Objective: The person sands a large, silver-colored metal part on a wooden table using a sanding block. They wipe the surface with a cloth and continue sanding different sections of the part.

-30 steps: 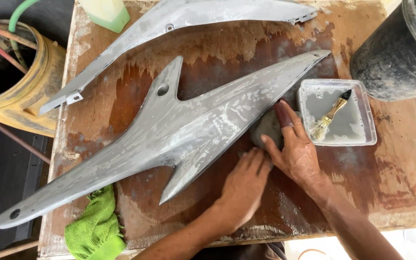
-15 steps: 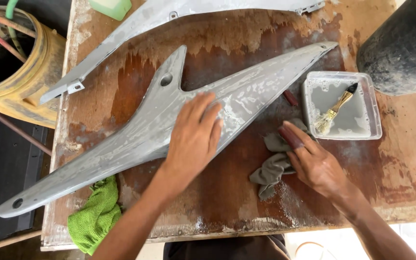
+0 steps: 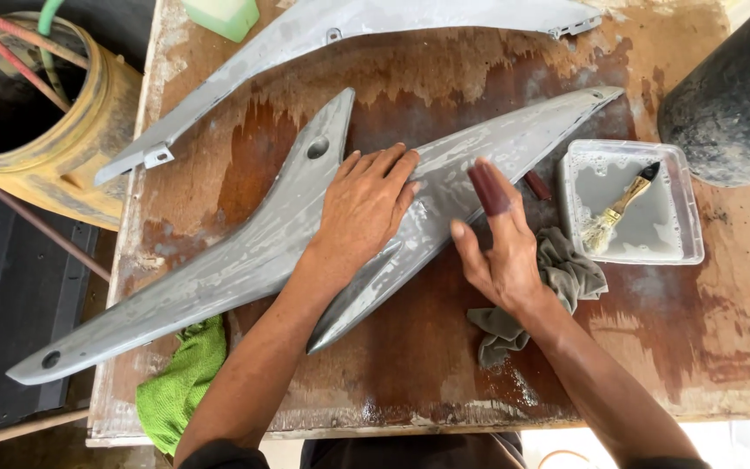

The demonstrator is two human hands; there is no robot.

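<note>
Wet, reddish-brown plywood forms the worktop (image 3: 410, 365), seen from above and streaked with pale residue. Across its middle lies a long grey fairing panel (image 3: 245, 260), pointed at both ends, with a fin-like spur and a round hole near the upper edge; its surface carries whitish smears. The left hand (image 3: 366, 204) rests flat on the centre of this panel, its grip released, fingers spread and pressed to the surface. The right hand (image 3: 496, 243) lies just beside it on the panel's lower right edge, palm down with fingers extended; a small dark red block (image 3: 488, 187) sits under the raised fingertips, though whether the grip closes on it cannot be told. A crumpled grey cloth (image 3: 566, 278) lies on the worktop under and beside the right wrist. Near the cloth stands a clear plastic tray (image 3: 686, 200) of cloudy water holding a small paintbrush (image 3: 622, 208). A second grey panel (image 3: 375, 22) spans the far edge. A green cloth (image 3: 180, 391) hangs at the near left corner, a yellow drum (image 3: 62, 156) stands off the left side, and a dark bucket (image 3: 726, 104) occupies the far right.
</note>
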